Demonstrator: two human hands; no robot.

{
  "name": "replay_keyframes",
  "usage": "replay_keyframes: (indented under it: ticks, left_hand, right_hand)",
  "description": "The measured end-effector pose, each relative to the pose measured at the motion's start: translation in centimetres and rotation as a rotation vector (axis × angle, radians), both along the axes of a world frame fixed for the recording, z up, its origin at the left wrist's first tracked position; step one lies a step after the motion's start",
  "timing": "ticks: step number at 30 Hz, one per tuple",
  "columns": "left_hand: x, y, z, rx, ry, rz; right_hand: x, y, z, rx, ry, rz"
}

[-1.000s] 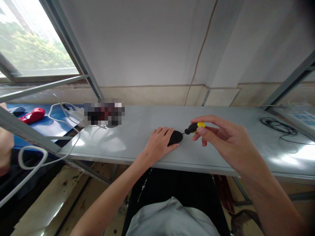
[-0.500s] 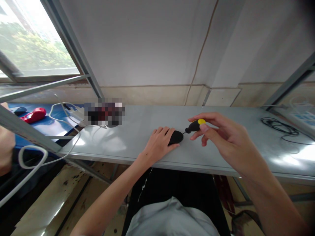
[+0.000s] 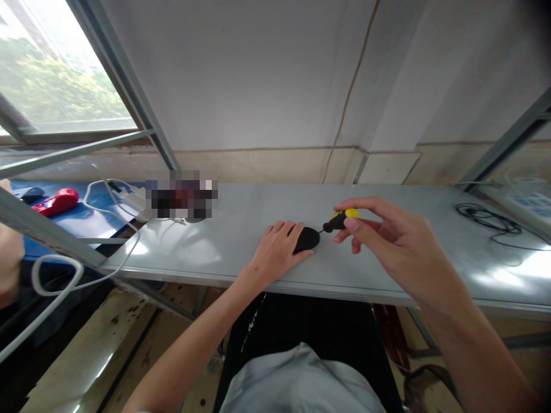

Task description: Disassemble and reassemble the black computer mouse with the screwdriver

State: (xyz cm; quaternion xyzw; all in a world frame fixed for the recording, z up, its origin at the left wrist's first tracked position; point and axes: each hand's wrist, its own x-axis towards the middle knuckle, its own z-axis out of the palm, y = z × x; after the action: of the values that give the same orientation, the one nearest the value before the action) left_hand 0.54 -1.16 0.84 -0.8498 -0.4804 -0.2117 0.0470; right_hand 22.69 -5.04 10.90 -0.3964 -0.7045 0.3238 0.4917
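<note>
A black computer mouse (image 3: pixel 308 240) lies on the grey table, with my left hand (image 3: pixel 282 244) wrapped over its left part and gripping it. Between the thumb and fingers of my right hand (image 3: pixel 387 235) is a short screwdriver (image 3: pixel 342 219) with a black and yellow handle. Its thin shaft slants down to the left, and the tip meets the right end of the mouse. Exactly what the tip touches there is too small to make out.
A coiled black cable (image 3: pixel 488 219) rests on the table (image 3: pixel 241 206) at the right. Left of me are a white cable (image 3: pixel 77 275), a blurred-out patch, and a red object (image 3: pixel 62 201) on a blue surface. Metal frame posts (image 3: pixel 142 103) rise at both sides. Part of another person's arm (image 3: pixel 11 252) shows at far left.
The fingers of my right hand have shifted slightly on the screwdriver, and its handle shows more yellow on top. My left hand stays on the mouse.
</note>
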Motion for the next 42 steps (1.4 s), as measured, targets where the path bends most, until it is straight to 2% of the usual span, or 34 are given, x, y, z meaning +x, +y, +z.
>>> replay_keyframes:
  ticks: [10, 16, 26, 35, 42]
  left_hand:
    - [0.08, 0.02, 0.01, 0.005, 0.006, 0.000]
    - [0.11, -0.06, -0.12, 0.047, 0.084, 0.006]
    - [0.01, 0.08, -0.42, 0.074, 0.095, 0.006]
    - [0.09, -0.15, -0.01, 0.058, 0.085, 0.011]
    - [0.03, -0.08, -0.12, 0.062, 0.085, 0.003]
  right_hand:
    - [0.25, 0.18, -0.44, 0.004, 0.007, 0.019]
    - [0.39, 0.17, -0.44, 0.031, 0.002, 0.047]
    - [0.04, 0.04, -0.08, 0.032, -0.010, 0.020]
    - [0.06, -0.05, 0.01, 0.019, -0.004, -0.001]
    - [0.27, 0.24, -0.62, 0.034, 0.015, 0.021]
